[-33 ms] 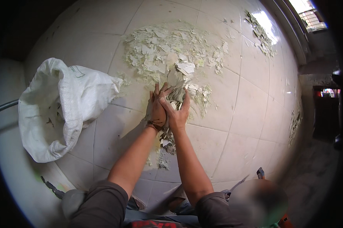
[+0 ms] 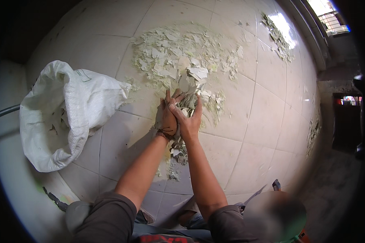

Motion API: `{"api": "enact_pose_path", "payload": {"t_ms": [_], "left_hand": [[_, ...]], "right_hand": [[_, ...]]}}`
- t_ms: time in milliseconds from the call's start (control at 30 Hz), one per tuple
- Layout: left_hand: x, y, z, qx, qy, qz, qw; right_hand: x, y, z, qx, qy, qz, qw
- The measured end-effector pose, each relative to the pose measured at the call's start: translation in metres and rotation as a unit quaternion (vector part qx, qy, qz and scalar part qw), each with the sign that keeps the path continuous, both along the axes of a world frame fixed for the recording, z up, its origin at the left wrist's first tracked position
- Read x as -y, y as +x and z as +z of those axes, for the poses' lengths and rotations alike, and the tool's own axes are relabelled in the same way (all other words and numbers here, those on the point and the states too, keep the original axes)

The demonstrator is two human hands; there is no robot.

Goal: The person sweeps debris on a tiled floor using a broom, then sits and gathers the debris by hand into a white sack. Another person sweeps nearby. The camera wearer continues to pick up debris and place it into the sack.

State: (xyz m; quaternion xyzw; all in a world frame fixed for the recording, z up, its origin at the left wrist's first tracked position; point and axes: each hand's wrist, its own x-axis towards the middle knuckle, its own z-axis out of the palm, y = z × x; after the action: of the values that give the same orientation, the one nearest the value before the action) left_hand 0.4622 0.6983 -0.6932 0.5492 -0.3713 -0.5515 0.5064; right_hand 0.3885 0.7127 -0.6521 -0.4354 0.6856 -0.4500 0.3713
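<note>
Both my hands press together low over the floor, with a clump of pale paint flakes (image 2: 186, 106) between them. My left hand (image 2: 167, 117) has its fingers stretched forward along the clump's left side, and a dark beaded bracelet circles the wrist. Curved round the right side of the flakes is my right hand (image 2: 189, 123), its thumb lying against the left hand. The palms and the underside of the clump are hidden. Just beyond the fingertips stand larger whitish flakes (image 2: 198, 73), at the near edge of a broad spread of greenish-white flakes (image 2: 162, 54).
A white woven sack (image 2: 94, 91) lies at the left, its mouth gaping toward me. More flakes (image 2: 277, 38) lie at the far right on the tiled floor (image 2: 227, 158). A dark strip-like thing (image 2: 56, 201) is at lower left. Something round and blurred (image 2: 273, 216) sits at lower right.
</note>
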Motion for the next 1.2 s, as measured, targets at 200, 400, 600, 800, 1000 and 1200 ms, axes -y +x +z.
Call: {"api": "enact_pose_path", "payload": {"t_ms": [200,400,600,800,1000,1200], "left_hand": [[0.0,-0.012,0.008,-0.365,0.074,0.091,0.924],[-0.014,-0.023,0.037,-0.34,0.084,0.086,0.933],[-0.031,-0.038,0.028,-0.311,0.049,0.125,0.941],[-0.061,-0.054,0.045,-0.001,-0.081,0.044,0.996],[-0.093,-0.051,0.127,0.162,-0.199,0.091,0.962],[-0.105,-0.037,0.192,0.281,-0.243,0.09,0.924]], "right_hand": [[0.005,-0.015,0.011,0.175,0.077,0.035,0.981],[0.004,-0.035,-0.006,0.242,0.085,0.074,0.964],[-0.006,-0.059,-0.012,0.005,-0.068,0.197,0.978],[-0.046,-0.079,-0.003,0.262,0.121,0.035,0.957],[-0.082,-0.078,0.024,0.434,0.119,-0.035,0.892],[-0.091,-0.062,0.066,0.463,0.083,-0.007,0.882]]}}
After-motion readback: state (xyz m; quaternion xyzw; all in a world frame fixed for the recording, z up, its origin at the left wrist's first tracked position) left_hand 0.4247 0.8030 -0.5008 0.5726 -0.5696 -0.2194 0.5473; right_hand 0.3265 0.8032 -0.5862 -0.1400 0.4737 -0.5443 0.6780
